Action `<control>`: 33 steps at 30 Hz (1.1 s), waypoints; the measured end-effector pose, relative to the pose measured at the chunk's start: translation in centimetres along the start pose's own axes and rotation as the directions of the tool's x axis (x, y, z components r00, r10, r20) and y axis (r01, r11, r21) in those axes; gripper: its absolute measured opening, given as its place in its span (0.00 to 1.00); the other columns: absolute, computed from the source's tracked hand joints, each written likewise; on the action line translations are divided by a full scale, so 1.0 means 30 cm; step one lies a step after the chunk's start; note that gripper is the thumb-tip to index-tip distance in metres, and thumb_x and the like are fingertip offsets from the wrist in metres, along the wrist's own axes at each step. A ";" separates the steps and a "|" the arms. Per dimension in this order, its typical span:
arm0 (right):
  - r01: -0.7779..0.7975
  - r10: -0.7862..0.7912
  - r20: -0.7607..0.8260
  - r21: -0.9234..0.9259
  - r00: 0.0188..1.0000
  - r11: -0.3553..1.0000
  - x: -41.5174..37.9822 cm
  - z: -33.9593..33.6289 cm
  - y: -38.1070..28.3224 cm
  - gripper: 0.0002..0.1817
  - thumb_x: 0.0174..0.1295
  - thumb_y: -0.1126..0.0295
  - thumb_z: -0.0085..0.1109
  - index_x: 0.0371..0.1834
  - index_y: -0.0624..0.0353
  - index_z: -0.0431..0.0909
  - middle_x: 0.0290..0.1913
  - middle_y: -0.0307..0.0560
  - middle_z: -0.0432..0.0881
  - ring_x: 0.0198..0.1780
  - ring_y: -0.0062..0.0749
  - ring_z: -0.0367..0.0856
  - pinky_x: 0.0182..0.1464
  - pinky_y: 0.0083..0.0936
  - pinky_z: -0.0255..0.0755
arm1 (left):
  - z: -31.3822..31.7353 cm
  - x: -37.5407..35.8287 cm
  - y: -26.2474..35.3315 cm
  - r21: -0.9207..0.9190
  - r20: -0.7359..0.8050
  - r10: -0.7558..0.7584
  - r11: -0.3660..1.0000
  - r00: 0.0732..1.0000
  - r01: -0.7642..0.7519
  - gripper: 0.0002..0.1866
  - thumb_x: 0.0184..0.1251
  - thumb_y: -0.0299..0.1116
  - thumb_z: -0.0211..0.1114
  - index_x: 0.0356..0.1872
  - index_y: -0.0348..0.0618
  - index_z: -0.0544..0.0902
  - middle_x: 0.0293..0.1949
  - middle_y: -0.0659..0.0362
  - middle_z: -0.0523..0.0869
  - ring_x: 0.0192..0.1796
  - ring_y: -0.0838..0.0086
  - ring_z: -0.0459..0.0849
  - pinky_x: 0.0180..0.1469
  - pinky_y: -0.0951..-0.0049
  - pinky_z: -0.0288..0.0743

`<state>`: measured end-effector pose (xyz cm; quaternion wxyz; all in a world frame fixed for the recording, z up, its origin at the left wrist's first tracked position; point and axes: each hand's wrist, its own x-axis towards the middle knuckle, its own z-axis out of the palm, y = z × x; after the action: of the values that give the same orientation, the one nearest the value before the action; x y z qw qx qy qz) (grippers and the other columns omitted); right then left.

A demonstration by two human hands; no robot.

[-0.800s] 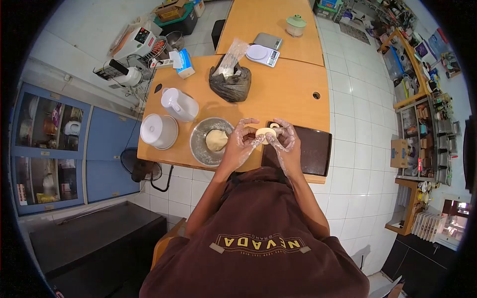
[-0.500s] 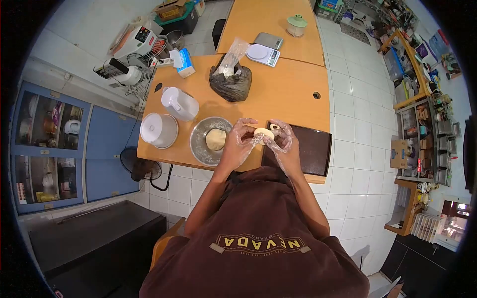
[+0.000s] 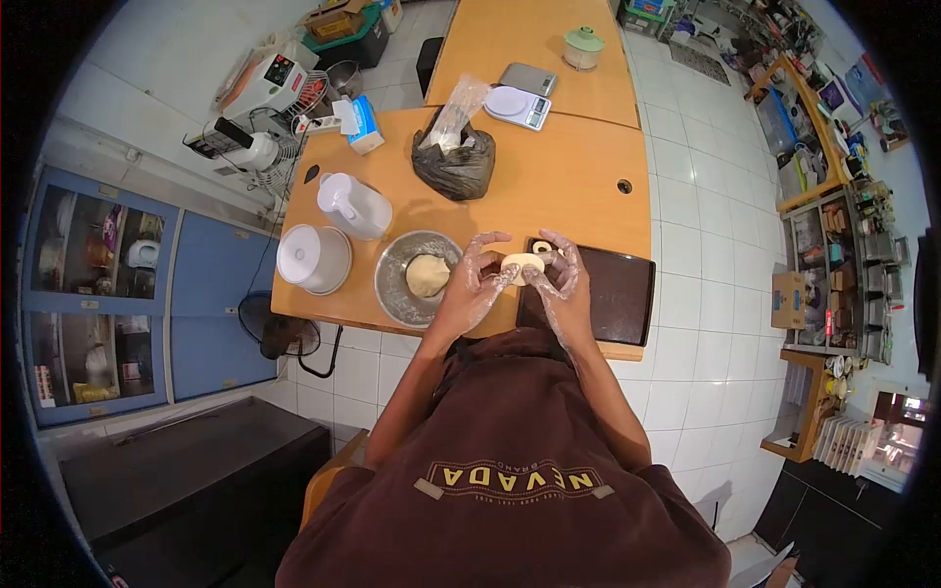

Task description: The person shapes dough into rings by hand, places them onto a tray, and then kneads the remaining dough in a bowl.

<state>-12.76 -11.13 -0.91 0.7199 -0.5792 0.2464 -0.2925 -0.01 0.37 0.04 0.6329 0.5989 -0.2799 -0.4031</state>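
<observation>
A small pale piece of dough (image 3: 522,267) is pinched between the fingers and thumbs of both my hands, in the air near the table's front edge. My left hand (image 3: 476,279) grips its left side, and my right hand (image 3: 564,276) its right side. Flour coats the fingers of both. A metal bowl (image 3: 392,302) stands left of my left hand, with a large dough ball (image 3: 427,276) in it. Under and beside my right hand lies a dark baking tray (image 3: 613,294). A ring-shaped dough piece (image 3: 542,247) shows on its upper left corner, partly hidden by my hand.
Left of the bowl stand a white lidded tub (image 3: 314,259) and a white pitcher (image 3: 355,206). A black plastic bag (image 3: 454,165), a white kitchen scale (image 3: 518,108) and a blue box (image 3: 365,125) sit farther back. A green-lidded container (image 3: 583,49) is on the far table.
Both thumbs have shifted on the dough piece, which now looks wider and flatter toward me. The hands stay in nearly the same place above the tray's left edge.
</observation>
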 end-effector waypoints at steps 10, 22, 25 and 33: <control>-0.022 0.025 0.062 -0.049 0.998 0.999 -0.002 -0.008 -0.022 0.28 0.69 0.78 0.68 0.71 0.62 0.71 0.46 0.40 0.83 0.50 0.20 0.82 0.55 0.22 0.75 | -0.033 0.030 -0.018 0.110 0.008 0.072 0.991 0.997 -0.072 0.18 0.72 0.23 0.71 0.59 0.39 0.77 0.47 0.59 0.87 0.51 0.80 0.84 0.56 0.75 0.79; -0.083 0.084 0.040 -0.047 0.996 0.995 -0.006 -0.012 -0.019 0.27 0.69 0.80 0.67 0.70 0.60 0.72 0.42 0.39 0.84 0.47 0.19 0.82 0.52 0.18 0.74 | 0.003 0.013 0.002 0.025 0.001 0.045 0.999 0.999 -0.045 0.24 0.76 0.21 0.64 0.69 0.40 0.69 0.46 0.55 0.85 0.50 0.77 0.83 0.53 0.77 0.76; -0.066 0.066 -0.013 0.020 0.998 0.998 -0.005 -0.010 -0.014 0.27 0.68 0.80 0.68 0.70 0.60 0.72 0.42 0.38 0.84 0.46 0.18 0.81 0.51 0.19 0.74 | 0.003 0.011 0.014 0.042 0.022 0.015 0.999 1.000 -0.016 0.24 0.76 0.23 0.66 0.69 0.42 0.70 0.45 0.58 0.85 0.49 0.80 0.82 0.52 0.79 0.75; -0.084 0.087 0.080 -0.044 0.993 0.995 -0.007 -0.021 0.000 0.26 0.69 0.79 0.68 0.69 0.61 0.72 0.42 0.37 0.83 0.46 0.16 0.80 0.51 0.18 0.74 | -0.003 0.019 -0.001 -0.026 -0.042 0.061 0.998 0.997 -0.063 0.24 0.72 0.22 0.70 0.66 0.42 0.74 0.45 0.60 0.87 0.49 0.82 0.83 0.50 0.79 0.76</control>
<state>-13.35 -11.43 -1.05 0.7294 -0.5940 0.2472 -0.2323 0.36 -0.07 -0.07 0.6588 0.5895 -0.2796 -0.3745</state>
